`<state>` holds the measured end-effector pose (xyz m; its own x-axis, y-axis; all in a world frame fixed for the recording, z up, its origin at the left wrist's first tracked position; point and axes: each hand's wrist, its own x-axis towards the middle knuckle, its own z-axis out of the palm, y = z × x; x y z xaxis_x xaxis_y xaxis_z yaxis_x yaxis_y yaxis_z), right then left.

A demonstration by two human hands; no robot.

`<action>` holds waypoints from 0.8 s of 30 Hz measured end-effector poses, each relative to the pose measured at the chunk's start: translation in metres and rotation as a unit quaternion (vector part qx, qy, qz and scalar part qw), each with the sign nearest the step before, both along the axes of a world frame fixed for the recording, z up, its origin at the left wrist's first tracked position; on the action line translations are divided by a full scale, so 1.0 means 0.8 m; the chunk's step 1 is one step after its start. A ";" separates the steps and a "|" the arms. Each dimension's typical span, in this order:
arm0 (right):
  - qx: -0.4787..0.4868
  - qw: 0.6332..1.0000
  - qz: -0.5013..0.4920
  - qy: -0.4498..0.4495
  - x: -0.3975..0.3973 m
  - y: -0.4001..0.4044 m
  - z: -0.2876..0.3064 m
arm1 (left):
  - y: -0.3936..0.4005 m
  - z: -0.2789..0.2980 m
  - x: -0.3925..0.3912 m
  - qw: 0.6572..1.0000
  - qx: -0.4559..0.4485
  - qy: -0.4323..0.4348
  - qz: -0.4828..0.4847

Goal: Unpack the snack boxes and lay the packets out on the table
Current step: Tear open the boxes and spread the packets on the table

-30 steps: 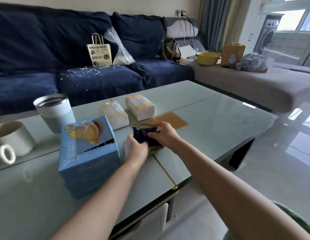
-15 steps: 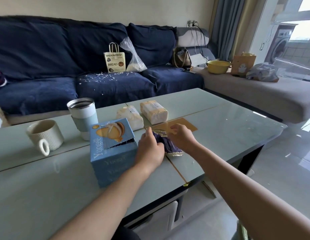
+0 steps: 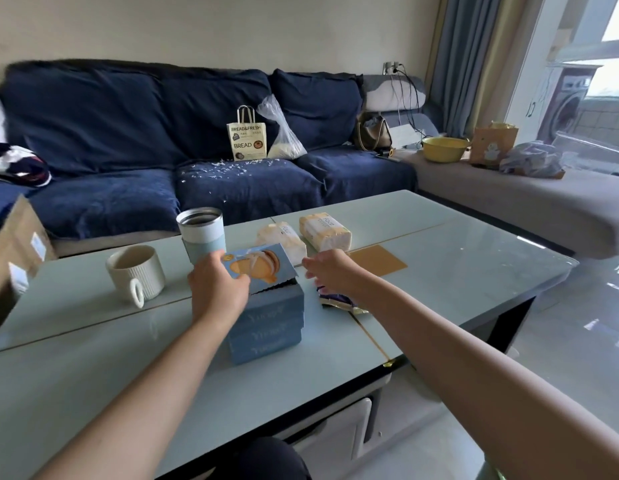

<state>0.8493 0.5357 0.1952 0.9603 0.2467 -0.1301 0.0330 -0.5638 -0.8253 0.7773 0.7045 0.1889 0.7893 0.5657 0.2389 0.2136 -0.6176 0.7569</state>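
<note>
Pale blue cardboard, the snack box (image 3: 266, 315), stood upright on the glass table (image 3: 474, 271), near its front edge and about midway along. Torn-open lid flap (image 3: 258, 266) tilted up over the top of the box, printed with a sandwich biscuit. Left hand (image 3: 216, 289) at the box's near-left top corner, thumb and fingers pinching the edge of that flap. Right hand (image 3: 330, 271) just right of the box, hovering above the table with fingers loosely spread and nothing gripped. Beneath that hand, and just right of the box, a dark purple packet (image 3: 337, 301) with gold trim, lying flat on the glass and partly hidden by the wrist.

Behind the box, two wrapped tissue packs (image 3: 325, 232) side by side, the nearer one partly hidden by the raised flap. To the box's far left, a steel-rimmed tumbler (image 3: 201, 233) with a light blue sleeve; further left, a ribbed cream mug (image 3: 136, 271), handle turned toward the front. Right of the box, past the packet, a tan square inlay (image 3: 377, 259) set in the tabletop. At the frame's left edge, well apart from the box, a brown carton (image 3: 14, 251) with labels.

Beyond the table, a navy sofa (image 3: 128, 133) strewn with white scraps, bearing a paper bread bag (image 3: 246, 140) and a clear plastic bag (image 3: 284, 138). Far right of the box, on a grey seat, a yellow bowl (image 3: 443, 148).
</note>
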 end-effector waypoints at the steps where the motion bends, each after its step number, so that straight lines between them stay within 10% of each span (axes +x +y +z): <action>1: 0.011 1.000 0.000 0.021 -0.004 0.005 0.001 | 0.007 -0.006 0.000 0.998 -0.043 0.036 0.007; 9: 0.102 0.985 -0.015 0.141 -0.011 0.038 -0.005 | 0.010 -0.023 -0.005 0.959 -0.277 0.062 -0.023; 18: 0.063 0.996 -0.037 0.047 -0.017 0.041 0.004 | 0.005 -0.027 -0.002 0.978 -0.207 0.013 0.002; 24: 0.273 0.962 -0.003 0.024 -0.043 0.006 0.036 | -0.019 0.013 -0.013 0.972 -0.161 -0.163 -0.048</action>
<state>0.8148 0.5401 0.2239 0.9582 0.2849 -0.0269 -0.0146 -0.0452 -0.9989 0.7673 0.6894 0.1993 0.7545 0.5800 0.3069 -0.1163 -0.3421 0.9324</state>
